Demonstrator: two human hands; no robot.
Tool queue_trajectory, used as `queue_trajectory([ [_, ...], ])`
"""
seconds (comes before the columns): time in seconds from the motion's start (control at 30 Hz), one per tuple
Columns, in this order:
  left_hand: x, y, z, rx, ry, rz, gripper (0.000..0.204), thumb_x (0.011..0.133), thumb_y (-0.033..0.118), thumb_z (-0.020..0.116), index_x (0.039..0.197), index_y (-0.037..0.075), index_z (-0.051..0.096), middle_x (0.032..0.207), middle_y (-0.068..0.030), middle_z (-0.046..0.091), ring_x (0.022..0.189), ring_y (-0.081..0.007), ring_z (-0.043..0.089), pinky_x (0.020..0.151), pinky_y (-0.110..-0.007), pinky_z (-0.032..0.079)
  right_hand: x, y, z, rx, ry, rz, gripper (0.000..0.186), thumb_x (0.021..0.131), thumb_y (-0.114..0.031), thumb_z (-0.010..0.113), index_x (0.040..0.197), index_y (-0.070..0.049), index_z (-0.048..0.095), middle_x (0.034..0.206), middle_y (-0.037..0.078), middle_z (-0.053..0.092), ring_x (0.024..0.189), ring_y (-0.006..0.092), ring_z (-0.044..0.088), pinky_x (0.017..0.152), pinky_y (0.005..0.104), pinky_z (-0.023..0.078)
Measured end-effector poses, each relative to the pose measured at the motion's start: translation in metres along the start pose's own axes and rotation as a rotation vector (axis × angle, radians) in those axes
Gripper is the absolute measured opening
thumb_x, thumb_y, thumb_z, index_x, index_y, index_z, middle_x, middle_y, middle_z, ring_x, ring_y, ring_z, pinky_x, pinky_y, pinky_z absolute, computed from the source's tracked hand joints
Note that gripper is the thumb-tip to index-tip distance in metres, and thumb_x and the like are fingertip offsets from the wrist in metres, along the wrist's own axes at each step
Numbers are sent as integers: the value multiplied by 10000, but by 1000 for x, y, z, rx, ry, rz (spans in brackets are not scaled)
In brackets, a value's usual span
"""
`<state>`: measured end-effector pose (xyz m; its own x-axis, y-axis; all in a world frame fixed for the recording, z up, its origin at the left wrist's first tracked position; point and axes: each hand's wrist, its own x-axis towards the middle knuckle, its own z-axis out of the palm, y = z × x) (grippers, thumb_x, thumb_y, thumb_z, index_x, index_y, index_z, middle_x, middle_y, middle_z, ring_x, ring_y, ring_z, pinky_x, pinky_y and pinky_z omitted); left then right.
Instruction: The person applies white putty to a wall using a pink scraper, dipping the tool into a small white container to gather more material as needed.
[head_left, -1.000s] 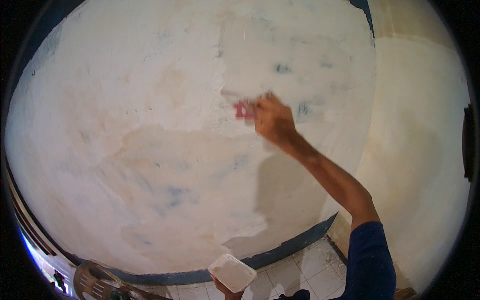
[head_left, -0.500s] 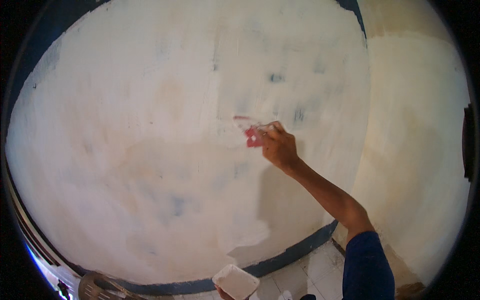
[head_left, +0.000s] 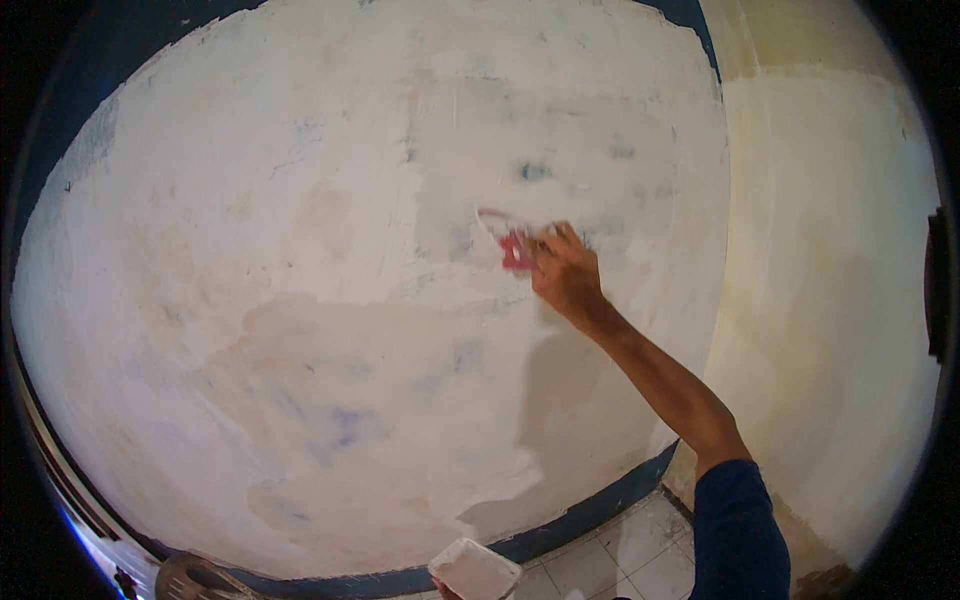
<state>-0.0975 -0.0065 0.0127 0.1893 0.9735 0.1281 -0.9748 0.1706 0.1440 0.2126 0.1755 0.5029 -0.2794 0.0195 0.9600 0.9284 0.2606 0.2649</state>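
Note:
My right hand (head_left: 568, 272) is closed round a putty knife (head_left: 516, 252) with a red part near its grip. The knife's blade is at the wall (head_left: 330, 250), right of the middle, and is blurred by motion. The wall is coated in off-white filler, with dark bluish patches showing through. Low in view, my left hand (head_left: 441, 590) grips a shallow white rectangular tub (head_left: 474, 571) by its left side. Only a few fingers of that hand show. Pale material lies inside the tub.
A dark blue band (head_left: 600, 500) runs along the wall's foot, above a white tiled floor (head_left: 640, 545). To the right stands an adjoining cream wall (head_left: 830, 260). A brown plastic chair (head_left: 190, 578) is at the lower left.
My right hand and the putty knife have moved slightly up the wall. The view has shifted a little; my left hand still keeps the tub low.

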Motion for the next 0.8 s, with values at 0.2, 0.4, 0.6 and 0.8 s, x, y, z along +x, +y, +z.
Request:
queue_trajectory([
  [0.2, 0, -17, 31, 24, -41, -40, 739, 872, 682, 429, 1412, 178, 439, 1370, -86, 518, 1262, -371, 473, 1012, -648, 362, -73, -20, 51, -10, -238, -19, 468, 698, -27, 618, 1161, -83, 656, 895, 63, 616, 929, 247, 598, 593, 341, 553],
  [0.4, -3, -24, 8, 3, 120, 27, 750, 866, 692, 431, 1410, 177, 444, 1375, -87, 516, 1264, -373, 472, 1002, -645, 371, -77, -16, 14, 70, -70, -108, 329, 728, -38, 640, 1028, -146, 722, 868, 25, 619, 900, 232, 615, 565, 316, 537],
  [0.6, 1, -26, 35, -1, 91, -8, 748, 868, 702, 411, 1412, 190, 444, 1398, -55, 503, 1282, -351, 458, 1023, -646, 341, 65, 98, -11, -170, 131, 74, 321, 733, -35, 634, 1037, -102, 712, 918, 68, 635, 883, 279, 584, 704, 390, 531],
  [0.8, 4, -33, 22, 34, 163, 14, 737, 874, 717, 366, 1414, 222, 442, 1422, -31, 480, 1308, -336, 433, 1042, -650, 316, 102, 123, 4, -265, 103, 64, 326, 751, -49, 613, 1061, -99, 701, 935, 47, 633, 942, 268, 579, 689, 373, 541],
])
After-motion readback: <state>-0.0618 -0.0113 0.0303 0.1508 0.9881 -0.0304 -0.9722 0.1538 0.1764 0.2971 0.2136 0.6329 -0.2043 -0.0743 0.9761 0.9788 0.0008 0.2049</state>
